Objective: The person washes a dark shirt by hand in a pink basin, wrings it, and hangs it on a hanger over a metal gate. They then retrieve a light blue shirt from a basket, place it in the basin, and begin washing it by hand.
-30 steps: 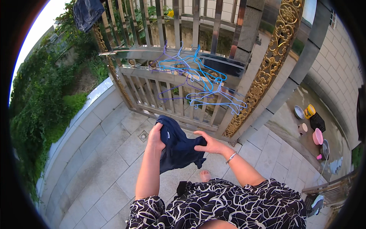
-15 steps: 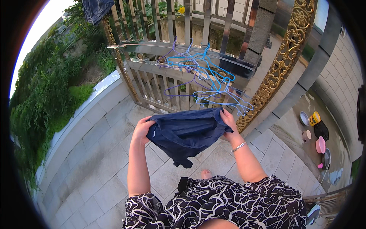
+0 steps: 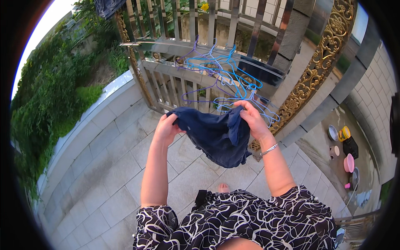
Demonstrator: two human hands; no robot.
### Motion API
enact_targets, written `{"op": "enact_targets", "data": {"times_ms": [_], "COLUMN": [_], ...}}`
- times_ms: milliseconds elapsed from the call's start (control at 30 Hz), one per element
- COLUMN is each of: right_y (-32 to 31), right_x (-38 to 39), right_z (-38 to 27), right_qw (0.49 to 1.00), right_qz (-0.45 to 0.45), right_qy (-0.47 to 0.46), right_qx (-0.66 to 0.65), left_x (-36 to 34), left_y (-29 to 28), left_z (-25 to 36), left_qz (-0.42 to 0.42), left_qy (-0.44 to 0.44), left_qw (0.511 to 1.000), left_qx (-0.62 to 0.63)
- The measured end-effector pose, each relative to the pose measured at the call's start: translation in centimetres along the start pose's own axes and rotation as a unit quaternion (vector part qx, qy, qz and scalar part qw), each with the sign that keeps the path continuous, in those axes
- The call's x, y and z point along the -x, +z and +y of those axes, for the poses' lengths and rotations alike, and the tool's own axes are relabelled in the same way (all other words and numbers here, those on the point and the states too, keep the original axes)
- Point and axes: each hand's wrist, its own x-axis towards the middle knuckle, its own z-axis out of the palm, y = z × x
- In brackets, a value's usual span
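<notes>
A dark navy garment (image 3: 216, 137) hangs in the air between my two hands, its exact kind hard to tell. My left hand (image 3: 167, 128) is closed on its upper left corner, and my right hand (image 3: 252, 118) pinches the upper right part. The cloth sags in folds between them and droops lower on the right. Just beyond the garment, purple and blue clothes hangers (image 3: 235, 75) hang on a metal gate (image 3: 175, 89). My right hand is close to the lowest light-blue hangers (image 3: 260, 109). A silver bracelet circles my right wrist.
Another dark cloth (image 3: 109, 8) drapes over the gate's top left. A gold ornamental post (image 3: 318, 62) rises at the right. Beyond it, basins, a yellow bucket (image 3: 344, 133) and a pink basin (image 3: 349, 162) stand on wet ground. A low tiled wall (image 3: 112, 98) with shrubs runs along the left.
Both hands have risen a little, moving toward the gate. The garment's open edge has narrowed and folded over, and its lower bulk has swung to the right.
</notes>
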Motion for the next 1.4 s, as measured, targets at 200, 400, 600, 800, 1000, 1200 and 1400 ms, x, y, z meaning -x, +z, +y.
{"op": "enact_targets", "data": {"times_ms": [200, 400, 600, 800, 1000, 1200, 1400], "right_y": [4.1, 4.2, 3.8, -0.2, -2.6, 2.9, 4.1], "right_x": [-1.6, -1.3, -0.5, 0.4, 1.8, 2.1, -0.3], "right_z": [0.8, -5.5, -7.0, -4.4, 4.1, 5.7, 6.6], "right_qw": [0.974, 0.985, 0.990, 0.980, 0.721, 0.942, 0.991], "right_qz": [-0.138, -0.163, -0.115, -0.097, -0.202, -0.150, -0.067], "right_qy": [0.024, -0.011, -0.067, 0.073, 0.251, 0.056, 0.051], "right_qx": [0.181, -0.057, -0.039, 0.157, 0.613, 0.295, 0.109], "left_x": [-0.3, -1.7, 0.2, -0.6, -0.7, -0.3, -0.2], "left_y": [4.9, -6.7, -7.9, -8.2, -1.6, 5.8, 3.3], "left_z": [-0.1, -8.2, -18.8, -17.2, -9.2, -6.2, -2.3], "left_qz": [-0.193, -0.070, -0.057, 0.104, 0.095, -0.034, -0.121], "left_qy": [0.062, -0.055, -0.264, -0.110, 0.022, 0.027, 0.050], "left_qw": [0.979, 0.967, 0.959, 0.944, 0.993, 0.999, 0.985], "left_qx": [0.036, -0.241, -0.089, -0.294, -0.060, -0.019, -0.112]}}
